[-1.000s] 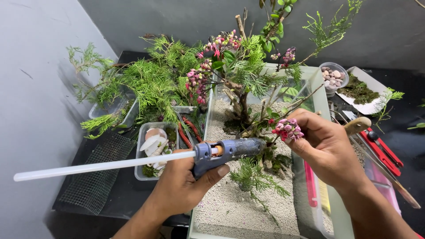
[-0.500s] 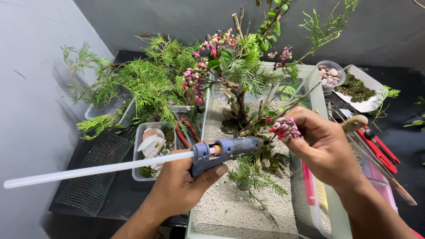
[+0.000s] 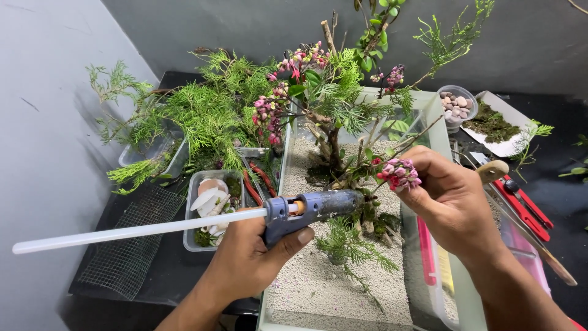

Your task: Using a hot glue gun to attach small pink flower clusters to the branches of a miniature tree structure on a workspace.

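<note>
Left hand: the left hand is wrapped around the grip of a blue glue gun, thumb lying along its underside
Glue gun: held level, nozzle pointing right into the base of the planting; a long white glue stick juts out of its back end to the left, over the wire mesh
Right hand: the right hand pinches a small sprig of pink flower buds between thumb and fingertips, just right of the gun's nozzle
Sprig position: above the sand, beside the small tree, not visibly touching it
Glass tank: the tank holds pale sand, the tree and low green fronds
Left of tank: clear tubs with cut conifer greenery and a tub of shells
Right of tank: a cup of pebbles, a tray of moss, a red cutter
</note>
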